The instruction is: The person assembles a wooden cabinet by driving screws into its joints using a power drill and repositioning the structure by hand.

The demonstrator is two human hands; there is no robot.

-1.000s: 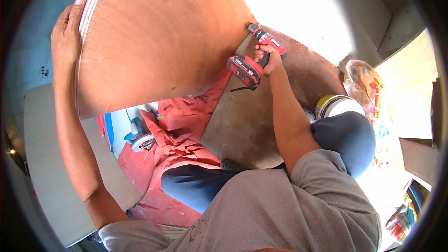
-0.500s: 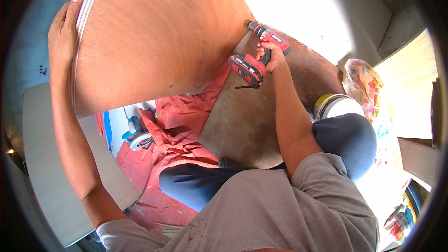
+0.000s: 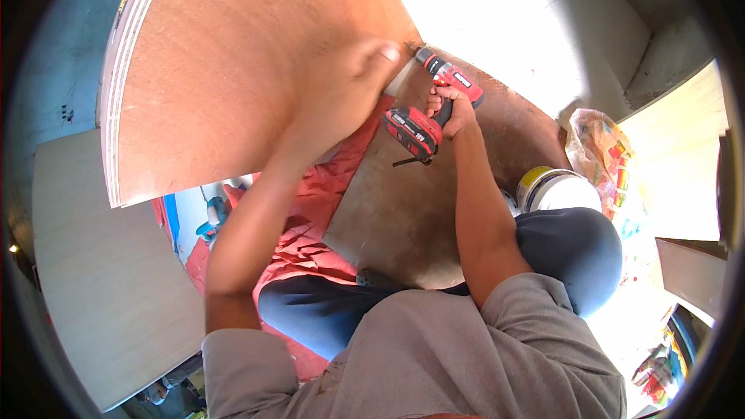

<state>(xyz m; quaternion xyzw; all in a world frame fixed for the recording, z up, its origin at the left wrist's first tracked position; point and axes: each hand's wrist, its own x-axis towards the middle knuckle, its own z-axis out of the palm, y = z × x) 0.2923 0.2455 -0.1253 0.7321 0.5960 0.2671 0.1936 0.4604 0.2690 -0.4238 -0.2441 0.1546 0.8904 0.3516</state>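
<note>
My right hand (image 3: 456,111) is wrapped round the handle of a red and black cordless drill (image 3: 455,81). The drill's chuck points up and left, with its tip at the lower right edge of a large brown plywood panel (image 3: 233,70). Smeared by motion, my left hand (image 3: 345,85) hangs in front of the panel, its thumb side toward the drill tip. Its fingers are too blurred to read. A brown board (image 3: 411,194) lies flat below the drill, meeting the panel near the drill tip.
Crumpled red sheeting (image 3: 310,244) lies under the panel, beside a partly hidden teal power tool (image 3: 209,221). A white bucket (image 3: 566,192) and a plastic bag (image 3: 601,151) stand by my right knee. A pale board (image 3: 101,264) is at the left.
My left hand has left the panel's left edge and swung right toward the drill tip. My right hand keeps the drill at nearly the same spot.
</note>
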